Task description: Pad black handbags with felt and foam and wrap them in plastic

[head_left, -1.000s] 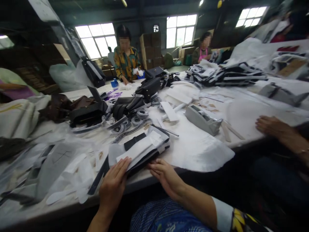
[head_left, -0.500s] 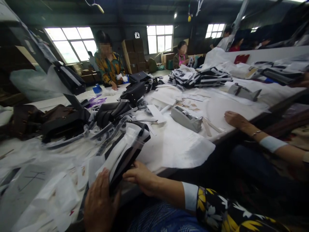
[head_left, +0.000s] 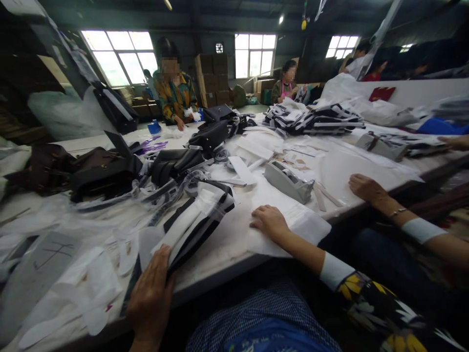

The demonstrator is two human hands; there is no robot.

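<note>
My left hand grips the near end of a long black bag panel at the table's front edge. White foam lies along the panel, with a clear shiny band across its far part. The thumb is mostly hidden behind the near end. To the right, my right hand rests palm down on a thin white foam sheet, its fingers stretched out and slightly bent. A grey tape dispenser stands just beyond this hand.
Black bags and loose foam pieces crowd the left of the table. Wrapped black pieces are piled farther back. A co-worker's hand lies on the table at right. Another person stands across the table.
My right hand has let go of the panel's side and moved right onto the foam sheet. My left hand stays on the panel's near end. The view has shifted slightly.
</note>
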